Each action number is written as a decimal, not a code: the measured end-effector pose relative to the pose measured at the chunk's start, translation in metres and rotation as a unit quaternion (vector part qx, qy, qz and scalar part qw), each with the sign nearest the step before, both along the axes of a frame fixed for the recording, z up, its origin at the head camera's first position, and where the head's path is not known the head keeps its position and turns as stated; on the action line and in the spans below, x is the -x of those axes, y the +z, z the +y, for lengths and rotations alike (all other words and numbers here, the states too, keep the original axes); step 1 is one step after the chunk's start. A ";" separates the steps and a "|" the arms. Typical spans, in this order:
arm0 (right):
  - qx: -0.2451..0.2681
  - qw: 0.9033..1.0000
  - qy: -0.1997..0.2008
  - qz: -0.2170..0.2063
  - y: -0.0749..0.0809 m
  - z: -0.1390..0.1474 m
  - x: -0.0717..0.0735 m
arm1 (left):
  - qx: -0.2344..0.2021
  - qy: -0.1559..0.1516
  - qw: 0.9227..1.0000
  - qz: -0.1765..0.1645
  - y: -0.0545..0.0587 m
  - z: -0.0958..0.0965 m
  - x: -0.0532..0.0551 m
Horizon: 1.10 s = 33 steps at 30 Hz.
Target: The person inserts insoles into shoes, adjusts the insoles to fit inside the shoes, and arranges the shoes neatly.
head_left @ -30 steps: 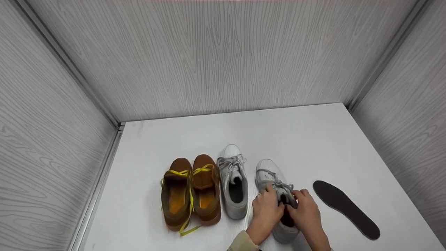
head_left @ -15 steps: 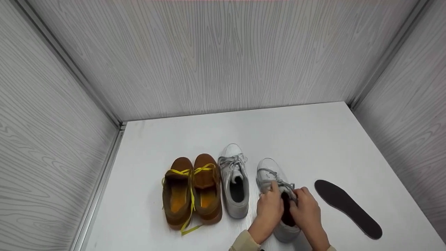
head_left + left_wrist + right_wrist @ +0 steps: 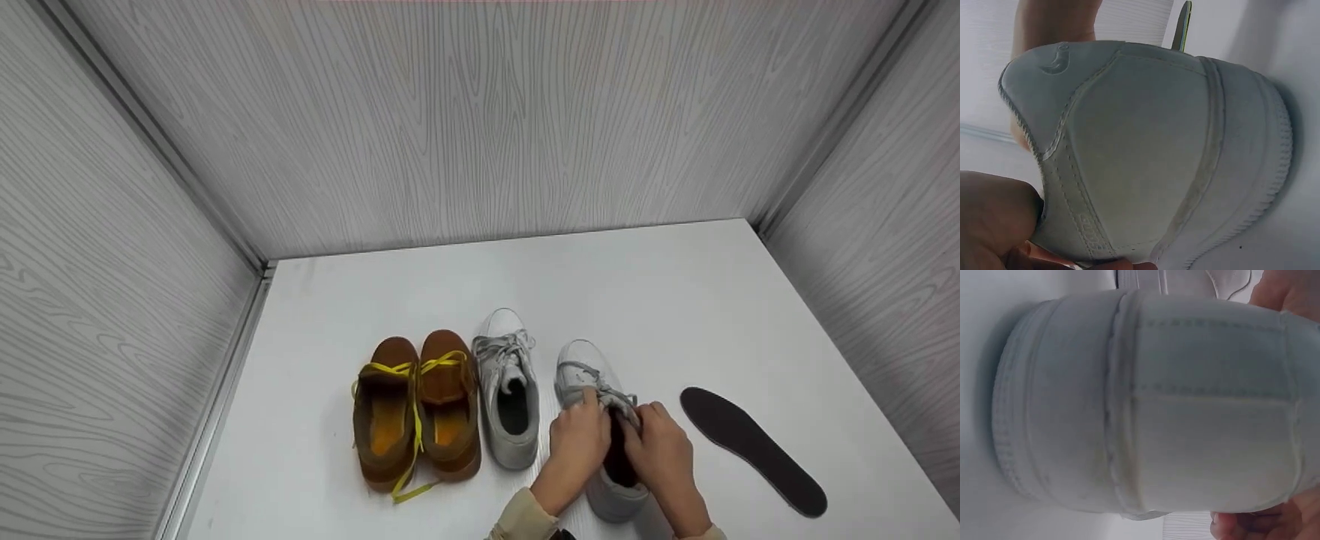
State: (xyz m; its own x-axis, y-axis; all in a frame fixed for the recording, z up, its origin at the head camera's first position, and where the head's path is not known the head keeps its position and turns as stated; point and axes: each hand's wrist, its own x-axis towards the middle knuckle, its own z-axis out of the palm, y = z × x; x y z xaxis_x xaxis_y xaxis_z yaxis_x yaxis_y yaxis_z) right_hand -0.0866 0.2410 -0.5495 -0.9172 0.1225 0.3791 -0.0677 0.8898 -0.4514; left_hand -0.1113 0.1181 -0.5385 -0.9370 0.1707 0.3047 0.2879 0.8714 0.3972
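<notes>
A white sneaker (image 3: 581, 358) with grey laces (image 3: 576, 367) stands on the table, with both hands at its opening. My left hand (image 3: 581, 435) pinches the left edge of the opening near the laces; in the left wrist view its thumb (image 3: 999, 208) bends over the rim of the sneaker (image 3: 1140, 140). On the other side, my right hand (image 3: 664, 454) grips the right edge, its fingers curled at the collar. The heel (image 3: 1202, 416) fills most of the right wrist view. Most of the shoe's dark inside is hidden between the hands.
A second white sneaker (image 3: 517, 450) stands just left of the worked one. Further left is a pair of brown shoes (image 3: 394, 351) with yellow laces (image 3: 412, 493). A dark insole (image 3: 750, 450) lies to the right. Wood-grained walls (image 3: 480, 120) enclose the white table (image 3: 645, 285).
Both hands stay at the sneaker's opening with small finger shifts; the left hand has drawn slightly up along the edge. The whole view has shifted a little.
</notes>
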 end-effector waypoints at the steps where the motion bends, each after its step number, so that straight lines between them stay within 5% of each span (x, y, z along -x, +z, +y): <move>1: -0.002 1.000 0.001 0.005 -0.001 0.000 0.001 | -0.001 0.000 1.000 0.001 0.000 0.000 0.001; 18: -0.032 0.999 0.011 0.005 -0.005 0.005 0.011 | -0.025 0.019 0.999 0.011 0.000 0.000 0.005; 27: -0.037 0.999 -0.012 -0.011 -0.004 0.007 0.015 | -0.056 -0.007 0.998 0.032 0.000 0.000 0.009; 33: -0.040 0.999 0.000 -0.009 -0.005 0.007 0.019 | -0.067 0.012 0.997 0.019 0.003 -0.001 0.012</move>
